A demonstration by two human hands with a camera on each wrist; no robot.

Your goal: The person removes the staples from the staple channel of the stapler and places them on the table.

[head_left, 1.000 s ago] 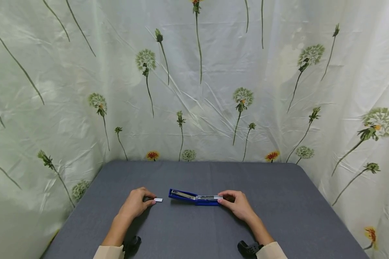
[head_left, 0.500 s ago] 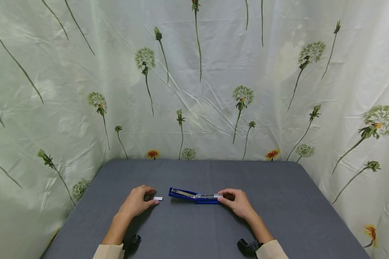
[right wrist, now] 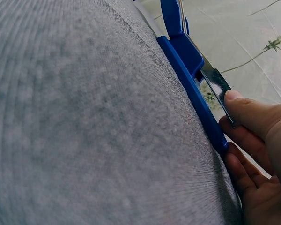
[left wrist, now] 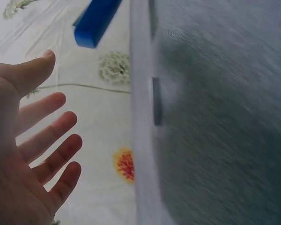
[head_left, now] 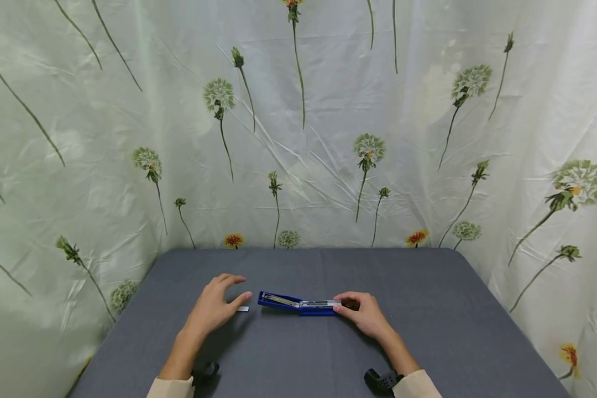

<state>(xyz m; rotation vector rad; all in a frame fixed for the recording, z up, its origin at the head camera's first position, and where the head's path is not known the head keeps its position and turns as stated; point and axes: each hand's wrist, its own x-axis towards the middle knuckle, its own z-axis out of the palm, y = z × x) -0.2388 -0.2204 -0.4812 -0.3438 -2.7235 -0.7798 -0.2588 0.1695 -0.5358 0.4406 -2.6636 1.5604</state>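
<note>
A blue stapler (head_left: 317, 312) lies on the table with its top arm swung open to the left, its metal staple channel bare. My right hand (head_left: 369, 316) pinches the right end of that metal channel between thumb and fingers; in the right wrist view the thumb (right wrist: 246, 105) lies on the metal and other fingertips touch the blue base (right wrist: 199, 103). My left hand (head_left: 213, 305) is raised with fingers spread, holding nothing. Below its thumb lies a small pale bar, like a strip of staples (head_left: 244, 309), partly hidden in the head view and fully visible as a bar (left wrist: 157, 101) in the left wrist view.
A grey cloth-covered table (head_left: 298, 359) is under both hands. Behind it and at both sides hangs a white curtain (head_left: 298, 155) printed with dandelions. Dark wrist devices sit at both cuffs, such as the right device (head_left: 380, 381).
My left fingers have let go of the small pale bar, spread apart and lifted off it. The bar stays on the table. My right hand and the stapler keep their places.
</note>
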